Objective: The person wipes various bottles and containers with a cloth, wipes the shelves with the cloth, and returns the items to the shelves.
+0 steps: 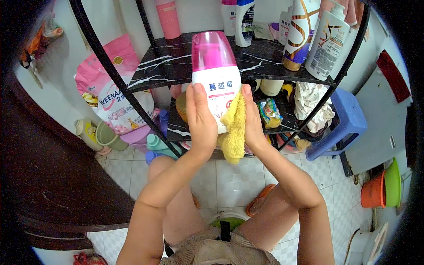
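A black, white-veined shelf (172,66) carries a pink bottle (168,20), a gold-capped bottle (301,33) and a white pump bottle (327,44).

Reads "蔓越莓" in dark blue across the white pink-capped bottle (216,76), above finer print too small to tell. Shows "WEENA", further letters hidden, with "卫" beneath, on the pink bag (108,84). Blurs too much elsewhere to read surely.

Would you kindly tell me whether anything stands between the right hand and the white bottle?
Yes, the yellow cloth lies between the right hand and the white bottle, along its lower side; any contact behind is hidden.
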`<act>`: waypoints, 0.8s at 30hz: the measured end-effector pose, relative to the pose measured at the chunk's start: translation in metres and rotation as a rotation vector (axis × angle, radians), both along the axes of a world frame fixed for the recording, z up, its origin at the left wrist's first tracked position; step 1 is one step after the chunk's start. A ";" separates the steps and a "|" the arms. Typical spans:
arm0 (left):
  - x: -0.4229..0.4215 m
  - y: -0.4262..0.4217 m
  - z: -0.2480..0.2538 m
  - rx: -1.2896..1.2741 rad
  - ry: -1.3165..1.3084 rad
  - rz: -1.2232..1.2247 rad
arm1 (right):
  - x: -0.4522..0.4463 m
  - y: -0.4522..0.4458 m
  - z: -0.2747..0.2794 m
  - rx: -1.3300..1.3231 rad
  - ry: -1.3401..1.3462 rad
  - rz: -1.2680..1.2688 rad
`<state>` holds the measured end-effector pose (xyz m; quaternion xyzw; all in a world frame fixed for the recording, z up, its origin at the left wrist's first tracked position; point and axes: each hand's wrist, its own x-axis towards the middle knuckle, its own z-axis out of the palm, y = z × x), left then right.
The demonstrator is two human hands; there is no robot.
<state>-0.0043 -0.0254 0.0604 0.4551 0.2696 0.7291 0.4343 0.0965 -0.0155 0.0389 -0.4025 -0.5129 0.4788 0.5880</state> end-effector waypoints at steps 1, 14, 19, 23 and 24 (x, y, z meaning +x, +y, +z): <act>0.001 -0.001 0.003 -0.019 -0.015 -0.001 | 0.001 0.000 0.000 0.003 0.013 0.003; -0.007 0.005 0.000 0.042 -0.008 0.092 | -0.003 -0.002 -0.005 -0.160 0.249 0.187; -0.009 0.008 0.002 0.160 0.030 0.122 | -0.013 -0.023 0.021 -0.474 0.533 0.232; -0.013 0.012 0.000 0.246 0.150 0.121 | -0.015 -0.022 0.020 -0.474 0.729 0.369; -0.015 0.014 -0.002 0.246 0.152 0.119 | -0.015 -0.021 0.017 -0.487 0.772 0.401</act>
